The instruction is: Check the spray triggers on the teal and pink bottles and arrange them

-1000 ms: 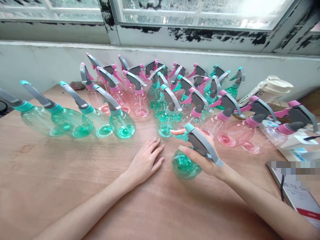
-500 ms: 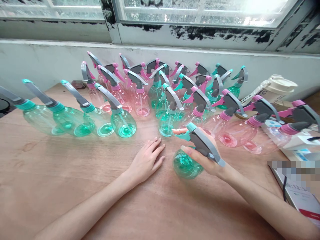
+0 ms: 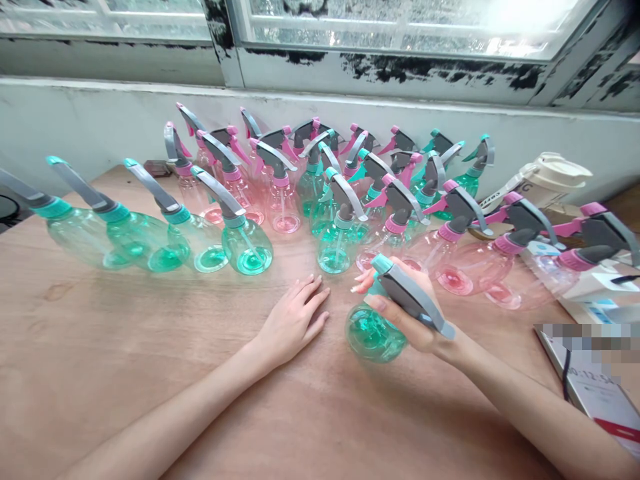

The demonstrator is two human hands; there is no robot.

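My right hand (image 3: 410, 303) is wrapped round the neck of a green spray bottle (image 3: 376, 333) with a grey and teal trigger head. The bottle is tilted, and its trigger is partly covered by my fingers. Flat on the wooden table (image 3: 210, 373) lies my left hand (image 3: 295, 317), fingers stretched out, holding nothing. Just beyond it stands another green spray bottle (image 3: 336, 250). A row of green spray bottles, the nearest one (image 3: 247, 247) included, is on the left. Pink spray bottles, such as this one (image 3: 475, 263), stand to the right.
More pink and green spray bottles crowd the back, a pink one (image 3: 284, 207) among them. A cream cup (image 3: 555, 177) with a lid stands at the back right. A phone-like device (image 3: 600, 393) lies at the right edge. Behind is a white wall (image 3: 60, 127) below windows.
The fingers of my right hand have curled in on the trigger, and the bottle's head has dipped slightly towards me. My left hand stays in place.
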